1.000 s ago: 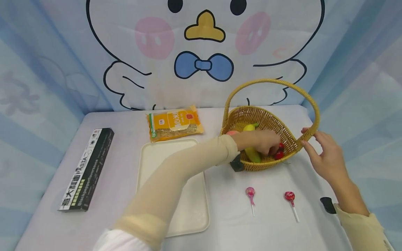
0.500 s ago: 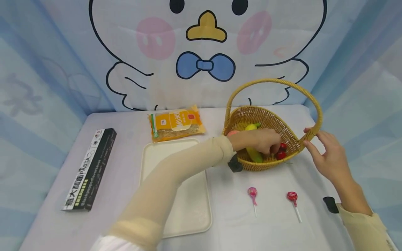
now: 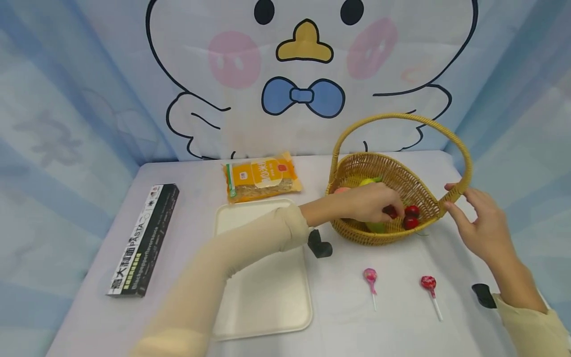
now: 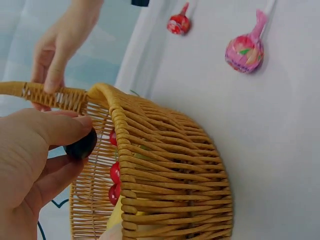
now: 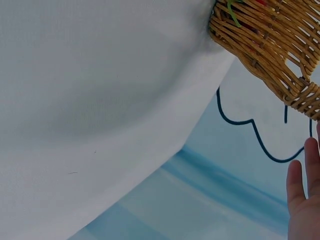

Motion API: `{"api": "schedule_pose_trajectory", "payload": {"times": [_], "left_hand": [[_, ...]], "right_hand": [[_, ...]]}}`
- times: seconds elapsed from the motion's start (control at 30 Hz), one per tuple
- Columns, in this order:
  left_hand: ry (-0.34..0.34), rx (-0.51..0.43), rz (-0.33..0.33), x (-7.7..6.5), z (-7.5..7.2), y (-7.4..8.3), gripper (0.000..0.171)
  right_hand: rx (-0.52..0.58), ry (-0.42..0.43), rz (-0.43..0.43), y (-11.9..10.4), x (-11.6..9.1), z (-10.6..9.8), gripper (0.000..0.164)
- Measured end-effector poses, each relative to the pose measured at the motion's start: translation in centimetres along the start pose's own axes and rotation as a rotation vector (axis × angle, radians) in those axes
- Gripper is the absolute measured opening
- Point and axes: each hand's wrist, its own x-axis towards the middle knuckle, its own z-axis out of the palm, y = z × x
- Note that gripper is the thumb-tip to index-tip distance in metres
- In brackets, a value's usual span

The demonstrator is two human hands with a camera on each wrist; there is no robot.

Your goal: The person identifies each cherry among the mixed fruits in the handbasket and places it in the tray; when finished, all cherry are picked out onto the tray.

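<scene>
Over the wicker basket point(image 3: 361, 239), my left hand point(image 3: 372, 202) pinches a small dark round fruit point(image 4: 81, 145) between thumb and fingers. In the head view this fruit looks dark red. Below and beside the hand in the basket lie several red cherries point(image 3: 411, 217), a yellow-green banana point(image 3: 375, 227) partly covered by the hand, and a pinkish fruit point(image 3: 341, 190). At the basket's right end my right hand point(image 3: 484, 225) grips the foot of the arched handle point(image 3: 466, 171) between thumb and fingers. Part of that hand shows at the right wrist view's edge.
A cream tray point(image 3: 267, 317) lies under the left forearm. Behind it is an orange food packet point(image 3: 263, 177); a black-and-white pasta box point(image 3: 144, 240) lies at the left. A pink lollipop point(image 3: 370, 275) and a red lollipop point(image 3: 428, 283) lie in front of the basket.
My left hand has risen from the basket's bottom with the dark fruit in its fingers. The right hand keeps its grip on the handle. The head view has shifted slightly.
</scene>
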Motion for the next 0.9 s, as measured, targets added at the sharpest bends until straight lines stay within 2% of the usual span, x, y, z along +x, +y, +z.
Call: {"api": "schedule_pose_trajectory", "payload": {"times": [0.13,0.47,0.7,0.9], "left_hand": [[0.066,-0.014,0.000,-1.7,0.2,0.0,0.032],[0.200,-0.069,-0.060,-6.2,0.6,0.0,0.030],[0.222,-0.093,-0.062,-8.1,0.5,0.1,0.031],[0.272,-0.111,-0.079,-10.1,0.5,0.0,0.031]], "right_hand": [[-0.027,-0.001,0.014,0.0,0.0,0.0,0.043],[-0.049,0.025,0.021,-0.4,-0.1,0.3,0.043],[-0.100,0.056,0.027,-0.3,-0.4,0.6,0.041],[-0.104,0.069,0.017,-0.8,-0.3,0.8,0.040]]}}
